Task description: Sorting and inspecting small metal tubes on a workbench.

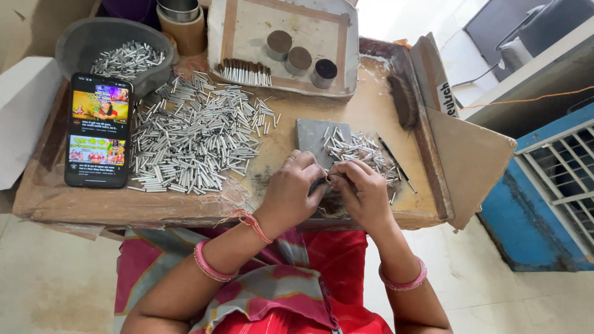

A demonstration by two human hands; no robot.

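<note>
Two hands meet at the near edge of the worn wooden surface [383,111]: left hand [291,192] and right hand [365,192], fingertips pinched together on a small metal piece [329,179], too small to identify. Just beyond lies a grey slab [312,139] with short metal tubes [359,151]. Farther left: a large tube pile [192,142], a phone [99,130], a tube-filled bowl [93,37]. Pale floor tiles [49,278] surround the surface.

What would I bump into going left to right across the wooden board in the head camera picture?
Phone → big pile of small metal tubes → left hand → right hand → cardboard flap.
</note>
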